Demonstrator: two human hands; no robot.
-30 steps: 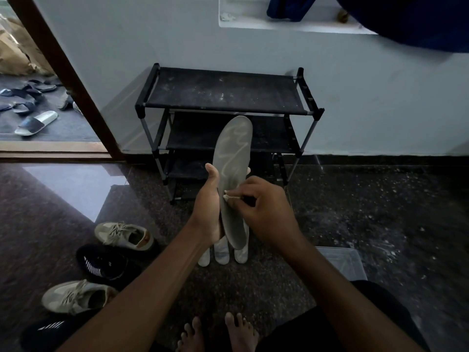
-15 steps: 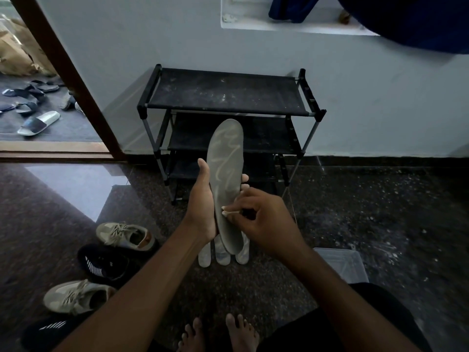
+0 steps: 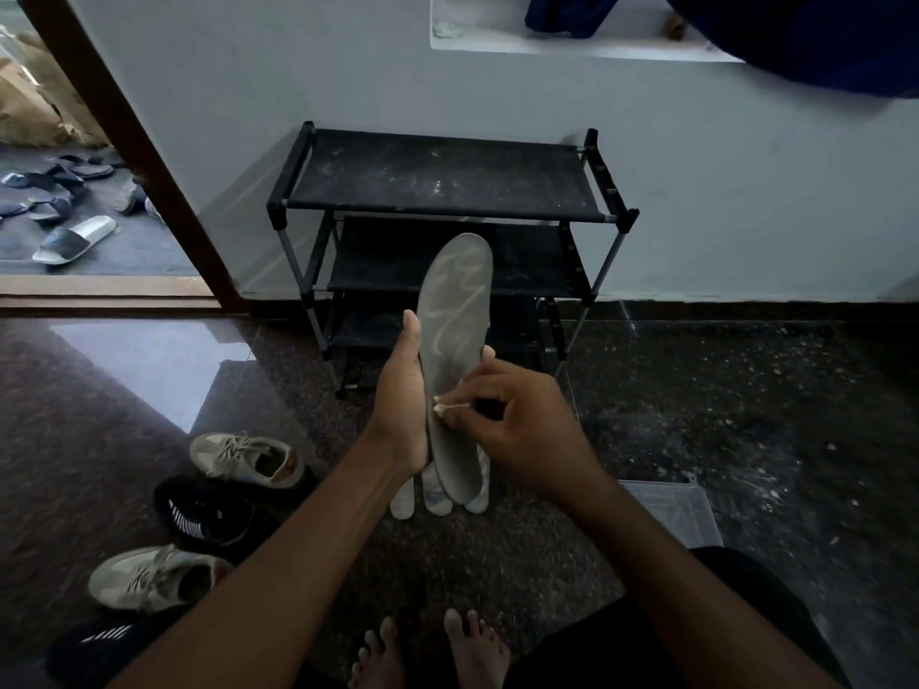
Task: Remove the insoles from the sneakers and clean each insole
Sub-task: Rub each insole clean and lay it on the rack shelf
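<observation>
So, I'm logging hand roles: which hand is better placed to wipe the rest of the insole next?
Probably the right. The right hand pinches a white swab against the insole, so it can slide along it. The left hand grips the insole's edge, holding it upright, and looks needed there.

Both bare forearms reach forward and converge. The left hand [image 3: 400, 410] grips the grey insole [image 3: 455, 350] along its edge, thumb pointing up. The right hand [image 3: 522, 430] pinches a small white wad [image 3: 450, 406] against it.
</observation>
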